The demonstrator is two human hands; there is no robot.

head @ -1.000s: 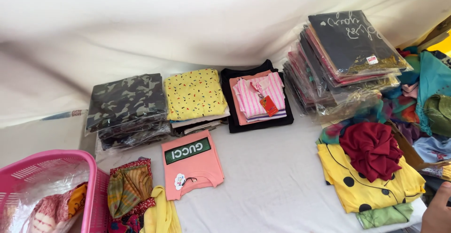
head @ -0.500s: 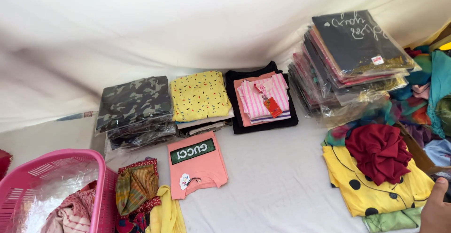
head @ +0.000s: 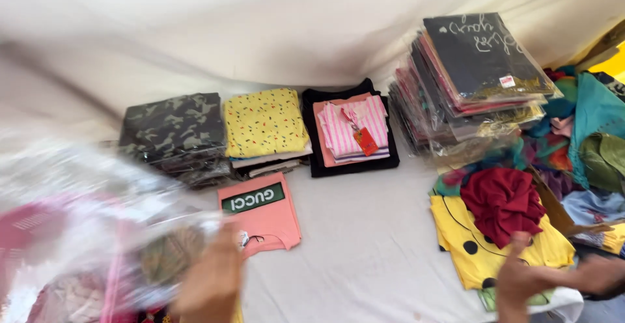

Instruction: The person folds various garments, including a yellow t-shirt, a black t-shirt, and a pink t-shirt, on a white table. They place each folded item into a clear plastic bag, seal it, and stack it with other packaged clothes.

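Clear plastic bag (blurred) in left hand; right hand fingers loose over yellow shirt.

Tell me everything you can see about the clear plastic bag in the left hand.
The clear plastic bag is thin, crinkled and glossy, blurred by motion. It fills the lower left of the view, raised above the pink basket. The left hand grips its right edge. Something greenish shows dimly inside; I cannot tell what.
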